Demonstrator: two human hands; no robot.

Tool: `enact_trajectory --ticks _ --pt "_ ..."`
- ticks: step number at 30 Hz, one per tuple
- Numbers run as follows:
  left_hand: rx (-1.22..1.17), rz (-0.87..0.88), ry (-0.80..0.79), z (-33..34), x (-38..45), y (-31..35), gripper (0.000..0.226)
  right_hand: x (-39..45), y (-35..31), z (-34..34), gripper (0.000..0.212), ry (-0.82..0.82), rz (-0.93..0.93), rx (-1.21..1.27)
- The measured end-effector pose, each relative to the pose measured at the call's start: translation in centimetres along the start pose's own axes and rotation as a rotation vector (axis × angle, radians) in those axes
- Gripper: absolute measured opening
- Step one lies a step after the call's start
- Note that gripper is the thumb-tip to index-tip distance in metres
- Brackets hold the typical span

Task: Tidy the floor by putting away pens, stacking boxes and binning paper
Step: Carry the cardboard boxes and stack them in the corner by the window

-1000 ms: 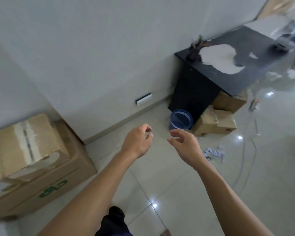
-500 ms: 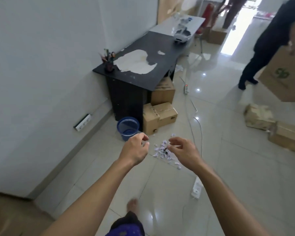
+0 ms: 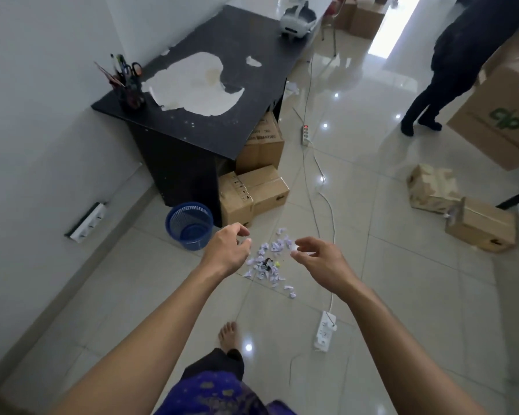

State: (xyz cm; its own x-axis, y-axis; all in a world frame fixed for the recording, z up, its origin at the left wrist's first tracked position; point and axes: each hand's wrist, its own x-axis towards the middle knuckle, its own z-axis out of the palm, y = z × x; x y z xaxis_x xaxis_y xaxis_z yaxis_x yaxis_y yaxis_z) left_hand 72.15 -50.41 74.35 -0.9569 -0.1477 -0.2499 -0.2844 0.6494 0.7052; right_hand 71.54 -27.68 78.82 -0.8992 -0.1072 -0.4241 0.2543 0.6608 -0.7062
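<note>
I hold both arms out over the tiled floor. My left hand hangs with fingers loosely curled and thumb apart, gripping nothing I can see. My right hand is also loosely curled; a pale speck sits at its fingertips, but I cannot tell whether it is pinched or simply part of the litter behind.

The torn paper scraps lie on the tiles between and just beyond my hands, a scatter whose long axis runs from upper right, towards the boxes, down to lower right near my right wrist. The blue mesh bin stands upright, mouth up, left of the scraps and beside the black desk.

Two cardboard boxes sit at the desk's foot, more boxes on the floor far right. The wall closes the left side. A white cable snakes down the middle to a power strip near my bare foot. Open tile lies right of the cable. A pen holder stands at the desk's corner; another person carries a large carton at the upper right.
</note>
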Motion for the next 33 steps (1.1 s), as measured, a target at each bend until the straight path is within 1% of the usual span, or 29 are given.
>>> enact_trajectory --ticks 5,8,12,16,20,26,29,33 --pt "0.008 -0.054 -0.063 -0.9 6.8 0.4 0.022 6.1 -2.1 -2.1 0.035 0.028 0.032 0.018" --pt "0.013 -0.081 -0.084 -1.7 9.9 0.8 0.022 8.7 -3.2 -3.3 0.035 0.014 0.054 0.017" --pt "-0.004 -0.083 -0.063 -2.5 14.3 2.0 0.022 13.4 -5.2 -5.0 0.034 0.004 0.038 -0.008" --pt "-0.044 -0.116 -0.026 -2.4 18.1 3.3 0.028 18.6 -7.1 -6.2 0.034 -0.039 0.000 -0.015" --pt "-0.071 -0.187 0.031 -1.2 22.2 4.1 0.035 24.8 -8.0 -6.7 0.037 -0.150 -0.061 -0.085" --pt "-0.110 -0.448 0.117 3.0 28.2 3.8 0.039 35.8 -6.4 -7.3 0.044 -0.395 -0.141 -0.255" --pt "-0.133 -0.588 0.191 6.4 30.9 4.1 0.040 42.1 -4.4 -7.3 0.048 -0.546 -0.170 -0.331" --pt "-0.198 -0.738 0.183 12.5 35.2 2.9 0.041 50.3 0.1 -5.6 0.051 -0.638 -0.112 -0.368"
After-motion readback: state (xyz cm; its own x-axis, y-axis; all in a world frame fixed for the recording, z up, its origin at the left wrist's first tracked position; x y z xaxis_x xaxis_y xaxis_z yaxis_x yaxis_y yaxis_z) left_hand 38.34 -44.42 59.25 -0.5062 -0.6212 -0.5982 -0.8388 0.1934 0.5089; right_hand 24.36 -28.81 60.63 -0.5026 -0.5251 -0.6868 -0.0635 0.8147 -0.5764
